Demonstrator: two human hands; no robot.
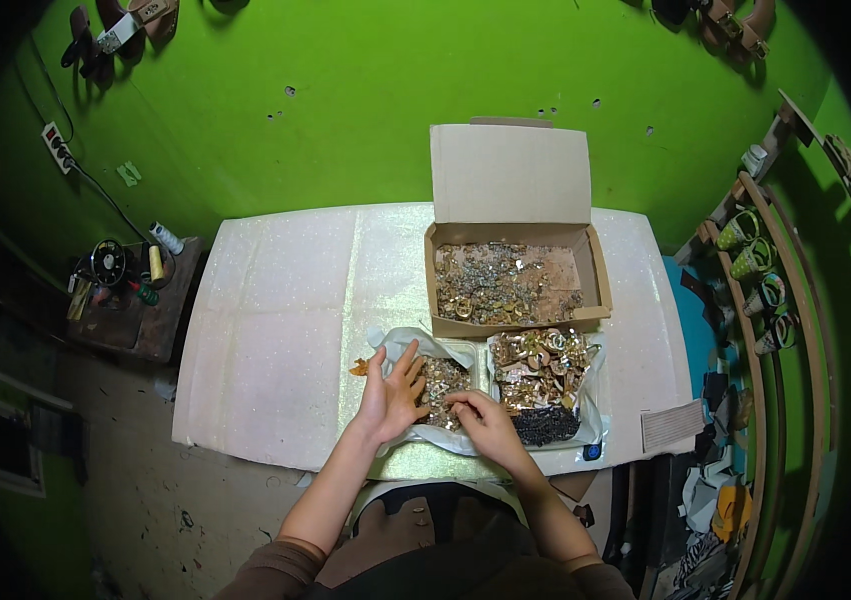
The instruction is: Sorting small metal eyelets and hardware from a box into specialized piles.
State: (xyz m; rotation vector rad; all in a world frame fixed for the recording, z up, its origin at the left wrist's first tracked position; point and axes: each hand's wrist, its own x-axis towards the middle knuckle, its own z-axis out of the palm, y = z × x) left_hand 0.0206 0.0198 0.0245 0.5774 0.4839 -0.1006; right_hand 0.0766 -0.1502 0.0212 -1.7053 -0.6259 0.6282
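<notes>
My left hand (pixel 392 398) is open, its fingers spread beside a heap of small shiny metal pieces (pixel 445 378). The heap lies in a shallow container lined with a whitish plastic bag (pixel 408 338). Over the near right part of this heap is my right hand (pixel 489 424), fingers curled and pinched together. Whatever it may hold is too small to make out. Just right of that hand, a second lined container holds gold-coloured metal fittings (pixel 543 362) and a cluster of small black pieces (pixel 546 426).
Behind the containers stands an open cardboard box (pixel 512 175) with more metal pieces inside. A pale, shimmering cloth covers the table (pixel 276 330). A paper sheet (pixel 673 427) lies at its right edge. A wooden rack (pixel 761 290) stands right; a small table with thread spools (pixel 157 262) stands left.
</notes>
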